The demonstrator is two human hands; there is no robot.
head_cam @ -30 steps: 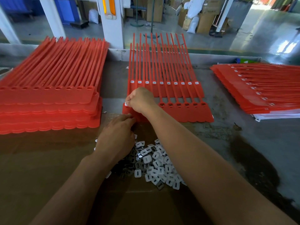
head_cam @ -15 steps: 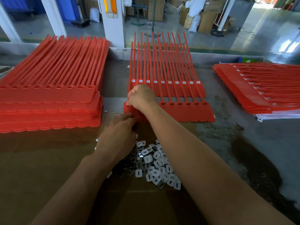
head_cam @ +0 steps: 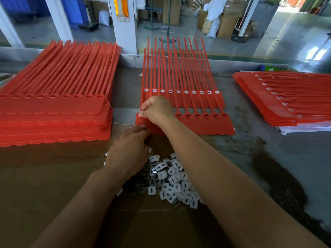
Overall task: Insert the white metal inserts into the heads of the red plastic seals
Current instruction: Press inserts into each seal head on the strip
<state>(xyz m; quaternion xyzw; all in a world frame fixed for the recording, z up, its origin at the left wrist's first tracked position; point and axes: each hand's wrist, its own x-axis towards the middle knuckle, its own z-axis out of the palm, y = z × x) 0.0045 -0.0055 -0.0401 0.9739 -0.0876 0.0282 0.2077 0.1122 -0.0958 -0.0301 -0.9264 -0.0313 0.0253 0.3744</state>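
Note:
Two strips of red plastic seals lie in the middle of the table, one behind the other. The far strip has a white insert in each head. On the near strip several heads at the right show open sockets. My right hand is curled over the near strip's left end, its fingertips pinching a white insert at the leftmost head. My left hand lies below it, fingers bent over the strip's lower edge; what they hold is hidden. A heap of white metal inserts lies on cardboard between my forearms.
A tall stack of red seal strips fills the left side. Another stack of seals with inserts lies at the right on white sheets. A cardboard sheet covers the near table. A dark stain marks the grey surface at right.
My right hand has stayed at the near strip's left end with only small finger shifts. The left hand has barely moved. The view shifted slightly.

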